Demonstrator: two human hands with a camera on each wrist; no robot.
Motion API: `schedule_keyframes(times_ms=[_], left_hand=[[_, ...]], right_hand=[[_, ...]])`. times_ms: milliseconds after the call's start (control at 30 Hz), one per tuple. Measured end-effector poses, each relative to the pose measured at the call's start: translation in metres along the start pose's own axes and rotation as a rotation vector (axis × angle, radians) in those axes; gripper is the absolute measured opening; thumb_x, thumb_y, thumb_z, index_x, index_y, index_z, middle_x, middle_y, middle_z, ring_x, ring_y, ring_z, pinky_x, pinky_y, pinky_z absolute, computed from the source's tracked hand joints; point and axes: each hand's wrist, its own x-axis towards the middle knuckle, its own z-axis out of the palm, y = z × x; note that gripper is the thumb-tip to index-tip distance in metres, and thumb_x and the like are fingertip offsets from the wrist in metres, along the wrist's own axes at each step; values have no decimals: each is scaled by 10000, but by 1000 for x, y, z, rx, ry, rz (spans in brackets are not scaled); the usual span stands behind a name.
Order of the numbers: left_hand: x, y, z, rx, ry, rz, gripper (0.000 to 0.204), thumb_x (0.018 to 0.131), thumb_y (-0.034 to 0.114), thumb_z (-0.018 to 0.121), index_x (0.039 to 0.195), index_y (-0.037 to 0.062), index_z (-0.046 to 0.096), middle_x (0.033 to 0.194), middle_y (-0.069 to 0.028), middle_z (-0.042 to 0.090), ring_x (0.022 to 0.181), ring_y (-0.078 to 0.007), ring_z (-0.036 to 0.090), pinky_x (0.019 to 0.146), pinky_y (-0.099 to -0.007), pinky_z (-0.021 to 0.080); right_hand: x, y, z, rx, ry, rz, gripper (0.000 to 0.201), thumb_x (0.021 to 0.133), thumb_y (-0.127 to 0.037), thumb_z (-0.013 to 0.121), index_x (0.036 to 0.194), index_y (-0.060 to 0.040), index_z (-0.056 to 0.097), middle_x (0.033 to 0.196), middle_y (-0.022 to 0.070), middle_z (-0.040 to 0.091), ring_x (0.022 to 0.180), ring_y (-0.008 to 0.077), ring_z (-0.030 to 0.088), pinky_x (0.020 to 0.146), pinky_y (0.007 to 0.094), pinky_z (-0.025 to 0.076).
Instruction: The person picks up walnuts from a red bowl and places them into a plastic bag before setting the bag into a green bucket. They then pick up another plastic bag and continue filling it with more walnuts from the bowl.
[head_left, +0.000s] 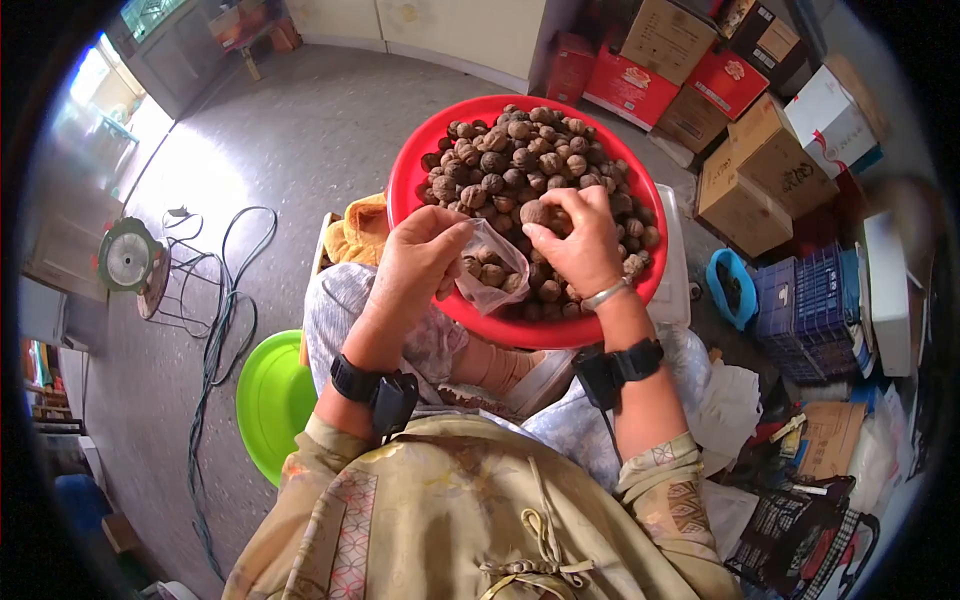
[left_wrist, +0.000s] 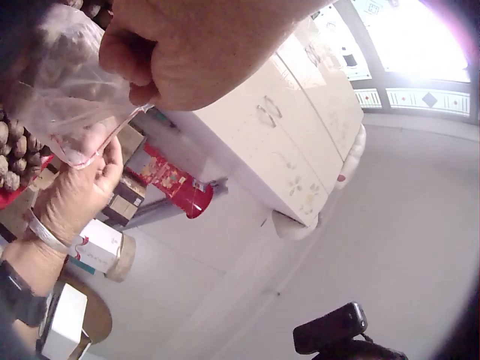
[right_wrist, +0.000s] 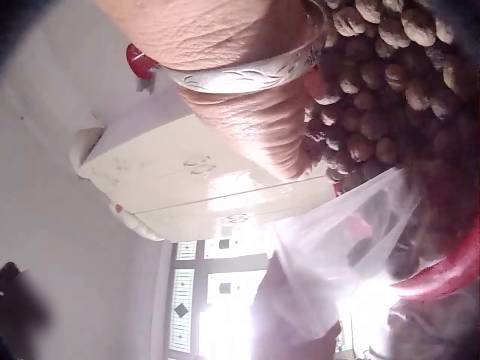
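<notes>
A wide red basin (head_left: 408,165) heaped with brown walnuts (head_left: 510,160) lies before me in the head view. My left hand (head_left: 422,258) pinches the rim of a clear plastic bag (head_left: 492,298) over the basin's near side. Several walnuts show inside the bag. Just right of the bag mouth, my right hand (head_left: 585,245) holds a single walnut (head_left: 534,212) between thumb and fingers. The left wrist view shows the bag (left_wrist: 75,90) hanging below the curled left fingers. In the right wrist view the bag (right_wrist: 322,247) is beside the heap, and the right fingertips are hidden.
A green basin (head_left: 268,405) is on the floor at my left, with a dark cable (head_left: 215,340) beyond it. Cardboard boxes (head_left: 740,185) are stacked at the right. Near them stand a blue bag-lined bin (head_left: 728,290) and a dark blue crate (head_left: 800,310).
</notes>
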Motion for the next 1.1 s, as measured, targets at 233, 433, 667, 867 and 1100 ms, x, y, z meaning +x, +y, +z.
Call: schedule_keyframes(times_ms=[233, 433, 667, 867, 1100], left_hand=[[3, -4, 4, -25, -17, 27, 162, 986, 207, 643, 1003, 45, 637, 615, 11, 550, 433, -69, 477, 388, -221, 379], [5, -6, 6, -30, -7, 33, 159, 984, 203, 648, 998, 45, 637, 615, 10, 548, 434, -71, 475, 388, -225, 380], [5, -3, 6, -36, -12, 30, 162, 980, 204, 655, 1005, 45, 641, 611, 9, 541, 436, -69, 469, 388, -224, 378], [6, -4, 6, -38, -13, 34, 164, 978, 205, 657, 1004, 43, 643, 610, 8, 541, 434, -70, 469, 389, -221, 374], [7, -3, 6, -6, -10, 40, 172, 978, 209, 657, 1009, 41, 641, 616, 8, 548, 436, -68, 469, 391, -218, 371]], right_hand=[[2, -54, -38, 239, -34, -110, 454, 722, -125, 858, 1135, -130, 670, 1033, 62, 475, 733, 139, 519, 628, 277, 502], [-7, -54, -37, 306, -165, -74, 444, 764, -75, 823, 1174, -133, 663, 1039, 56, 472, 768, 129, 519, 669, 269, 505], [-5, -47, -35, 232, -52, -166, 415, 809, 33, 746, 1185, -98, 629, 1007, 95, 604, 851, 207, 645, 737, 347, 541], [-11, -60, -35, 434, -94, 71, 381, 821, -38, 772, 1170, -64, 622, 1043, 123, 682, 902, 287, 700, 818, 363, 548], [0, -59, -33, 279, -47, -220, 360, 849, -178, 795, 1148, -55, 637, 1056, 151, 686, 916, 290, 696, 840, 381, 543]])
